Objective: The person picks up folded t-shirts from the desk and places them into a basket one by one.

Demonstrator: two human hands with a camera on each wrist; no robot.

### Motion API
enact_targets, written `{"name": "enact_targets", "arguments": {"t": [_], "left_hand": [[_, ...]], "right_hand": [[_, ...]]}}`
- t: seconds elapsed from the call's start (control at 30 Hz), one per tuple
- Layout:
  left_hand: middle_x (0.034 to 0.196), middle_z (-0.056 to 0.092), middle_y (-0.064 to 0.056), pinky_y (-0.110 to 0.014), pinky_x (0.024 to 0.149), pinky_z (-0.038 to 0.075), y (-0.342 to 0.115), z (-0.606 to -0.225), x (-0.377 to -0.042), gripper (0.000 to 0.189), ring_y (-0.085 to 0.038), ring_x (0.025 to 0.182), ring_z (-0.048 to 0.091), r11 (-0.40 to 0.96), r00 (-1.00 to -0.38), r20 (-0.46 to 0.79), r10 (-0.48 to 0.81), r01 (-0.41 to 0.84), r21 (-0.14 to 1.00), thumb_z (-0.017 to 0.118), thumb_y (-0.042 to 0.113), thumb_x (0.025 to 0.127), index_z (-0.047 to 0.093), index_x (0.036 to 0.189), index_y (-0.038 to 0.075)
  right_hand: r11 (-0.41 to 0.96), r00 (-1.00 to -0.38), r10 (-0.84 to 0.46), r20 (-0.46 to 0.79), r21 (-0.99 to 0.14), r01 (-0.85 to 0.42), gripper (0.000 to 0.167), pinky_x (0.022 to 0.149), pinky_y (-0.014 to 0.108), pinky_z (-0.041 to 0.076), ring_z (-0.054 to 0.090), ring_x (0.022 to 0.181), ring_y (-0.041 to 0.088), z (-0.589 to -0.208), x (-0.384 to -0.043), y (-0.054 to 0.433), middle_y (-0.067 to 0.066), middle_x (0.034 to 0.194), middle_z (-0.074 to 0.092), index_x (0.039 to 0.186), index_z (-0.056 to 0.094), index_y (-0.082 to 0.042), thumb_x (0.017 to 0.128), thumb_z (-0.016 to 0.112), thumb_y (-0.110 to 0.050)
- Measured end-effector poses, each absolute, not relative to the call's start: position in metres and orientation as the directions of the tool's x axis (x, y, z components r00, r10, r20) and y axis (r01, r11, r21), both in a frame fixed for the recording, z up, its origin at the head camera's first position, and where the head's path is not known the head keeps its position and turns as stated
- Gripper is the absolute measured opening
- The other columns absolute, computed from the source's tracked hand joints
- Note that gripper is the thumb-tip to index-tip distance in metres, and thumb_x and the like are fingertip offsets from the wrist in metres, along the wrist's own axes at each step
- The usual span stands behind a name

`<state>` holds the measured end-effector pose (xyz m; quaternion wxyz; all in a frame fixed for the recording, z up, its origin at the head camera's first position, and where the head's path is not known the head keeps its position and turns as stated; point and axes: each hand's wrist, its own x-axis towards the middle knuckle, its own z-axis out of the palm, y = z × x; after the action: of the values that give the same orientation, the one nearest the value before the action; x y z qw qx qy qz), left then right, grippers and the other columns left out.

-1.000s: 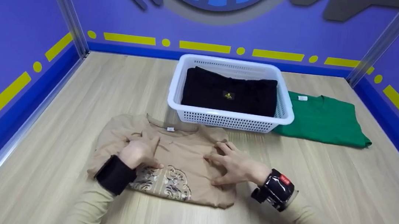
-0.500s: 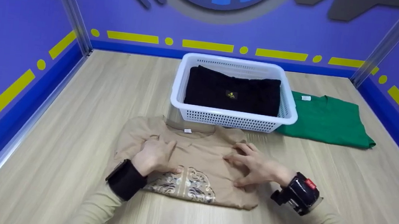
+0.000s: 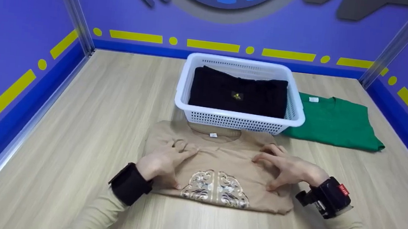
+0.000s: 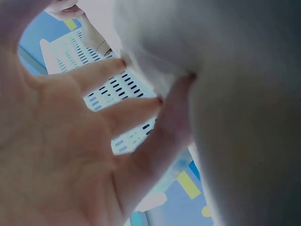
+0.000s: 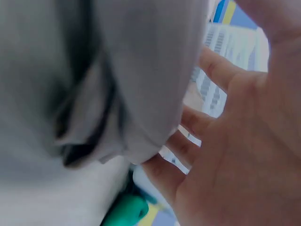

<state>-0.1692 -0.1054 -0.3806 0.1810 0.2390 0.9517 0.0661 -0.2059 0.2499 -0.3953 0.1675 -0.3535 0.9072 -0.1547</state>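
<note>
A folded tan T-shirt (image 3: 229,162) lies on the table just in front of the basket, its collar and white tag toward the basket and a patterned print near its front edge. On the shirt's left part my left hand (image 3: 164,163) rests with spread fingers; in the left wrist view its fingertips (image 4: 171,101) touch the cloth. My right hand (image 3: 291,171) presses the right part with fingers apart. Seen from the right wrist, those fingers (image 5: 162,172) lie against a drooping fold of the shirt (image 5: 146,94).
A white plastic basket (image 3: 240,115) stands behind the shirt, holding a folded black garment (image 3: 238,93) with a small yellow emblem. To its right lies a folded green shirt (image 3: 339,123), partly hidden by the basket. Blue walls (image 3: 142,17) bound the table (image 3: 111,93) at the back and sides.
The tan T-shirt has slid to the right across the table under both hands, now sitting in front of the basket. The left hand's fingers have spread wider. Basket and green shirt stay put.
</note>
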Motion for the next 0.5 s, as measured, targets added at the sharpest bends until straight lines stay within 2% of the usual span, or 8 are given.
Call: {"name": "enact_targets", "arguments": {"t": [0.2, 0.37, 0.5], "left_hand": [[0.161, 0.006, -0.014, -0.059, 0.115, 0.019, -0.100, -0.381, -0.167, 0.098, -0.036, 0.148, 0.007, 0.861, -0.788, -0.359, 0.500, 0.406, 0.307, 0.083, 0.022, 0.069, 0.028, 0.150, 0.026], [0.159, 0.011, -0.016, -0.059, 0.114, 0.023, -0.096, -0.385, -0.168, 0.089, -0.041, 0.146, 0.010, 0.826, -0.784, -0.300, 0.543, 0.436, 0.357, 0.080, 0.026, 0.073, 0.033, 0.148, 0.022], [0.156, 0.024, -0.019, -0.058, 0.114, 0.025, -0.096, -0.388, -0.172, 0.082, -0.043, 0.143, 0.021, 0.784, -0.816, -0.204, 0.540, 0.400, 0.474, 0.078, 0.026, 0.076, 0.037, 0.146, 0.015]], "right_hand": [[0.738, -0.706, -0.663, -0.248, -0.377, -0.560, 0.076, 0.100, 0.064, 0.038, 0.031, 0.129, 0.038, -0.389, -0.211, 0.261, 0.014, 0.136, 0.035, 0.130, 0.050, -0.019, 0.062, 0.084, -0.025], [0.745, -0.705, -0.658, -0.264, -0.365, -0.558, 0.077, 0.098, 0.064, 0.039, 0.033, 0.126, 0.039, -0.385, -0.212, 0.267, 0.013, 0.132, 0.036, 0.126, 0.050, -0.020, 0.058, 0.085, -0.023], [0.715, -0.679, -0.690, -0.251, -0.384, -0.584, 0.074, 0.097, 0.063, 0.040, 0.038, 0.123, 0.038, -0.383, -0.215, 0.272, 0.015, 0.131, 0.038, 0.125, 0.052, -0.017, 0.060, 0.084, -0.025]]}}
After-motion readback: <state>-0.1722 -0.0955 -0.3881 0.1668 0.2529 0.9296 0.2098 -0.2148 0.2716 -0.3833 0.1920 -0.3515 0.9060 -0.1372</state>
